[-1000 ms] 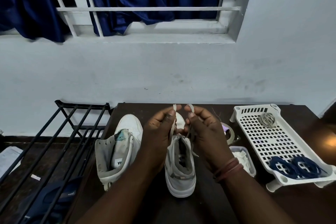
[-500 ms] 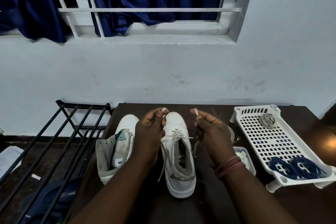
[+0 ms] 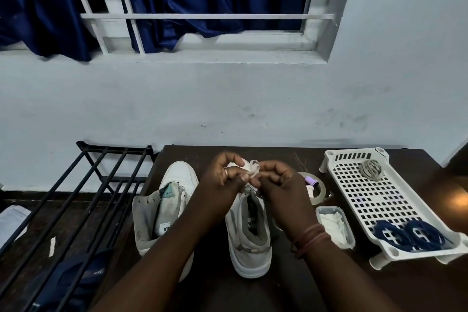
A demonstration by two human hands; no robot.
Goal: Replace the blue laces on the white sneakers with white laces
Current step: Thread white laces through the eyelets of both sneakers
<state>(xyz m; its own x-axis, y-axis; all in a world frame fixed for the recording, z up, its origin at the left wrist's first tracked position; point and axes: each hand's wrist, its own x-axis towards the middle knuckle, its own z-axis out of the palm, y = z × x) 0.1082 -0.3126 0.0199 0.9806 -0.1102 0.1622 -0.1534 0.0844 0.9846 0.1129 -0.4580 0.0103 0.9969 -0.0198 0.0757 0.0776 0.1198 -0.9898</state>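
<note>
Lace (image 3: 253,168): white, looped above the toe end of the right shoe (image 3: 249,233), bunched between your two hands.
Left hand (image 3: 222,182): your fingers curl in and pinch the lace on its left side; a ring shows on one finger.
Right hand (image 3: 281,185): your fingertips pinch the lace on its right side, touching the left hand's fingers; bands sit on the wrist.
Right shoe: upright on the table (image 3: 354,284), toe away from you, lace threaded at its upper eyelets.
Left shoe (image 3: 164,208): just left of the right shoe, no lace visible, tongue loose.
Blue laces (image 3: 410,234): coiled at the near end of the tray (image 3: 385,200), well right of the right shoe.
Tape roll (image 3: 317,191): between the right shoe and the tray.
Tub (image 3: 334,225): near side of the tape roll, white stuff inside.
</note>
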